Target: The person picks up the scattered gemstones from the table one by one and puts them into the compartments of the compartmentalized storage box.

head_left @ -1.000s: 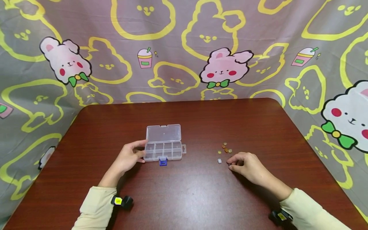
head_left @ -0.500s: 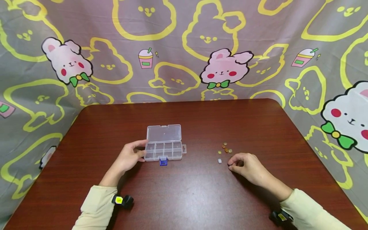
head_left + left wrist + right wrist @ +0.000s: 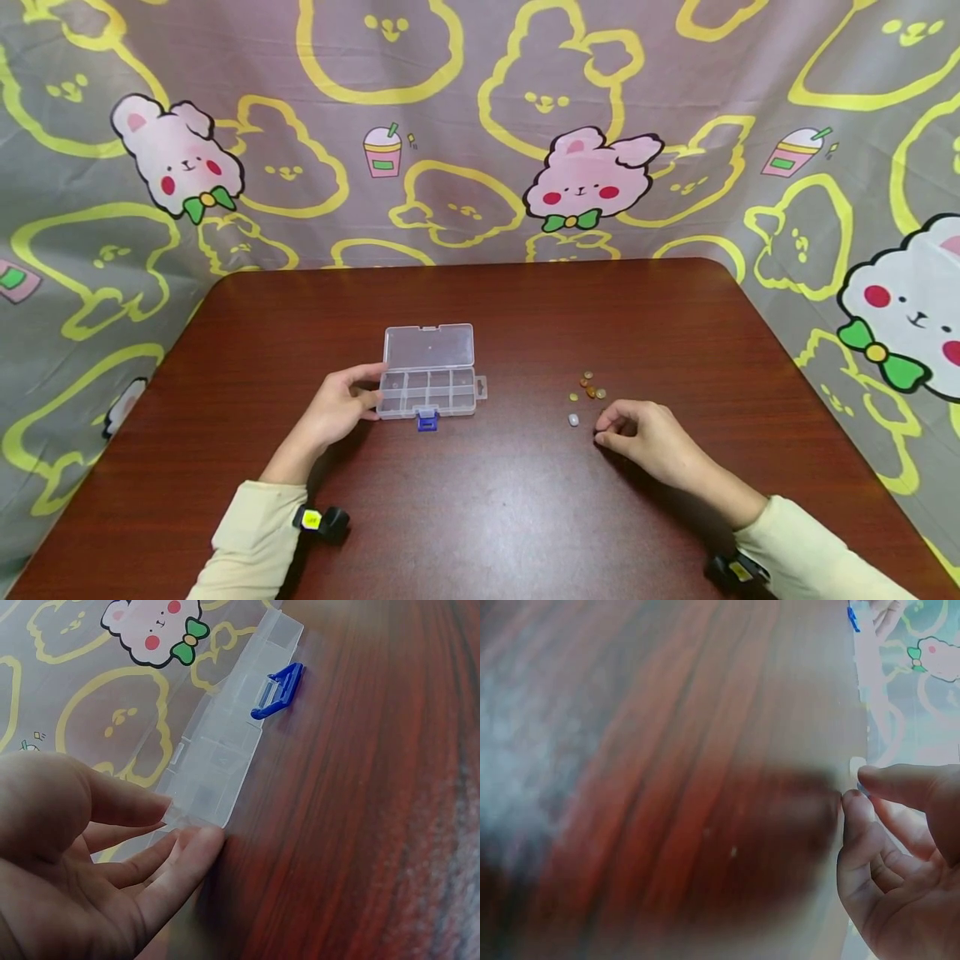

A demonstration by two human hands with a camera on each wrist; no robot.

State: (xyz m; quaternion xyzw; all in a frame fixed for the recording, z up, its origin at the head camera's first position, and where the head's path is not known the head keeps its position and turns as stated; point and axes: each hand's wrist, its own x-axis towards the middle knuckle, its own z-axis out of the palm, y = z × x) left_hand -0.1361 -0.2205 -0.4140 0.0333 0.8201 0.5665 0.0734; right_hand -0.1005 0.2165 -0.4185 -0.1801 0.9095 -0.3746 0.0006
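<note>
A clear plastic compartment box (image 3: 463, 409) stands on the table with its lid (image 3: 429, 347) raised and a blue latch (image 3: 427, 422) at the front. My left hand (image 3: 339, 408) grips the box's left end between thumb and fingers. Over on the right, my right hand (image 3: 648, 431) pinches a small dark stone (image 3: 597, 434) low at the tabletop, mostly hidden by the fingertips. Beside those fingertips lies a pale bluish-white stone (image 3: 573, 420). A little farther back are several small beads, among them an amber one (image 3: 591, 392) and a yellow one (image 3: 573, 397).
The brown wooden table (image 3: 480, 517) ends in rounded corners at the back. A patterned cloth (image 3: 457, 100) hangs behind it and along both sides. A hanging tab (image 3: 482, 387) sticks out from the box's right end.
The dark stone shows less between my right fingertips than a second ago. Both hands stay nearly where they were; the whole view has shifted slightly.
</note>
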